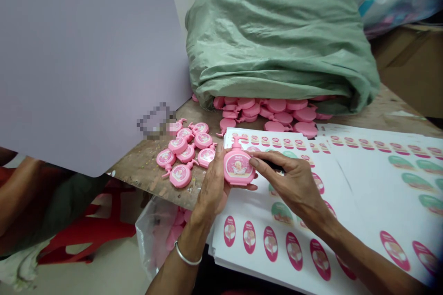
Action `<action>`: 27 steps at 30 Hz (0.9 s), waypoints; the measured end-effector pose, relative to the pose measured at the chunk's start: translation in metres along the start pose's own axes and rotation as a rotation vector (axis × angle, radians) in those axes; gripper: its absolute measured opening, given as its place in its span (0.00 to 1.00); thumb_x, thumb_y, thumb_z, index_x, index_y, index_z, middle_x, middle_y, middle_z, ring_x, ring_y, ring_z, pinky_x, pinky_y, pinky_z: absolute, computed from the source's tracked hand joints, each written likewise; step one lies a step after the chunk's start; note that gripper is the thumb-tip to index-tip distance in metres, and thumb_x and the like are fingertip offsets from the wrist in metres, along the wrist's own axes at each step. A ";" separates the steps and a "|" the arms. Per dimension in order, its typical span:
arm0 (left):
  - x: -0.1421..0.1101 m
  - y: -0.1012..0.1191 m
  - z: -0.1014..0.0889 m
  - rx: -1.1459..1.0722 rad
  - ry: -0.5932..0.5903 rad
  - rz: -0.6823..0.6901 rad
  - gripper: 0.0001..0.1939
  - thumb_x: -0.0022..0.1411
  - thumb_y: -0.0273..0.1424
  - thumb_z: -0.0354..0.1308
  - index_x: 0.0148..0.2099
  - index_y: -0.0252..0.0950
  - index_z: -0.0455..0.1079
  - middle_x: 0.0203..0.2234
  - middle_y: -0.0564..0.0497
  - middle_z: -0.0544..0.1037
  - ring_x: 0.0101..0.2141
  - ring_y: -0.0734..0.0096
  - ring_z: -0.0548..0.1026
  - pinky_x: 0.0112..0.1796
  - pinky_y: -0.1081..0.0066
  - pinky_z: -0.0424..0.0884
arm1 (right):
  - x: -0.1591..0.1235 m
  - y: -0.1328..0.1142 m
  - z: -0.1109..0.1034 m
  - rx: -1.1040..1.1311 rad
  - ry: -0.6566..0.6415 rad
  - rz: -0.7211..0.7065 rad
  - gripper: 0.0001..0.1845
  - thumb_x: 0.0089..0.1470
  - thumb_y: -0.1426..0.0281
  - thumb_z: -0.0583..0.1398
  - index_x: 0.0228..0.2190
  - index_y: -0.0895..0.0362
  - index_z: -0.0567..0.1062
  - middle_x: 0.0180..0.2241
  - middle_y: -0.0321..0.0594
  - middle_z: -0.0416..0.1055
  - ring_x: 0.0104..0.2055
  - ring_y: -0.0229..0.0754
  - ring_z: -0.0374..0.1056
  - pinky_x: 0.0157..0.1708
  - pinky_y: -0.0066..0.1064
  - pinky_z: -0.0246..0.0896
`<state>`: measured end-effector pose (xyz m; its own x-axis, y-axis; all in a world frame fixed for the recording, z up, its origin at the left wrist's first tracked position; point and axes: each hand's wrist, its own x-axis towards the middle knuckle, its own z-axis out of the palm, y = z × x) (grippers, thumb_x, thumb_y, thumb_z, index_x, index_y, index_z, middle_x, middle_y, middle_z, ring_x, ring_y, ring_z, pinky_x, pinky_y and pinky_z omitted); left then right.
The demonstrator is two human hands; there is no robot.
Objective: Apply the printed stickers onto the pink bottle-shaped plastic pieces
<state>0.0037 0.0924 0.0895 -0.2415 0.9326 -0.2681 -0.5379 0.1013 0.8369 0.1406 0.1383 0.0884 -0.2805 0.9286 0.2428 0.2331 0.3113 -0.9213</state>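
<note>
A pink toy pump bottle (237, 166) with a baby label on its front stands upright in my left hand (216, 179), whose fingers wrap behind it. My right hand (292, 177) is closed round a slim black tool (272, 164), mostly hidden by the fingers, so its kind cannot be made out. The right thumb presses on the label's right edge. Under both hands lie white sheets (249, 265) printed with pink and green stickers. Left of my left hand, several labelled pink bottles (180, 175) are spread over the wooden table (138, 166).
A large green sack (277, 41) stands at the back, with plain pink bottles (277, 115) spilling from under it. A pale panel (86, 55) blocks the left. Below the table edge are a clear bag (148, 235) of pink pieces and a red stool (104, 235). Another person's arm (17, 193) shows at far left.
</note>
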 end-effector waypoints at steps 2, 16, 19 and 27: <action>0.000 0.000 0.000 0.010 0.002 0.002 0.22 0.66 0.46 0.51 0.45 0.33 0.73 0.39 0.45 0.79 0.37 0.64 0.79 0.32 0.70 0.80 | 0.000 0.000 0.000 -0.006 0.001 0.001 0.12 0.51 0.60 0.65 0.35 0.53 0.83 0.35 0.39 0.80 0.34 0.43 0.74 0.33 0.33 0.70; 0.002 -0.002 -0.001 0.045 0.028 0.002 0.23 0.67 0.47 0.49 0.47 0.32 0.72 0.40 0.44 0.78 0.39 0.64 0.78 0.31 0.71 0.80 | 0.000 0.000 0.000 -0.033 0.021 -0.050 0.11 0.51 0.62 0.65 0.35 0.53 0.83 0.34 0.38 0.80 0.33 0.41 0.73 0.32 0.31 0.69; 0.002 -0.002 -0.001 0.033 0.026 0.007 0.23 0.66 0.47 0.50 0.46 0.32 0.73 0.39 0.45 0.79 0.38 0.65 0.79 0.31 0.71 0.80 | 0.000 -0.001 0.000 -0.039 0.030 -0.047 0.11 0.51 0.62 0.65 0.35 0.53 0.83 0.34 0.38 0.80 0.33 0.42 0.73 0.32 0.32 0.69; 0.000 -0.001 0.000 0.032 0.006 0.001 0.24 0.67 0.47 0.47 0.48 0.32 0.72 0.40 0.44 0.79 0.39 0.64 0.78 0.32 0.70 0.80 | -0.001 0.002 0.001 -0.038 0.028 -0.041 0.11 0.51 0.62 0.65 0.35 0.53 0.82 0.34 0.38 0.80 0.34 0.42 0.74 0.32 0.32 0.69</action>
<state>0.0040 0.0924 0.0881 -0.2465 0.9307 -0.2702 -0.5119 0.1117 0.8518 0.1404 0.1381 0.0865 -0.2644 0.9202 0.2887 0.2570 0.3557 -0.8986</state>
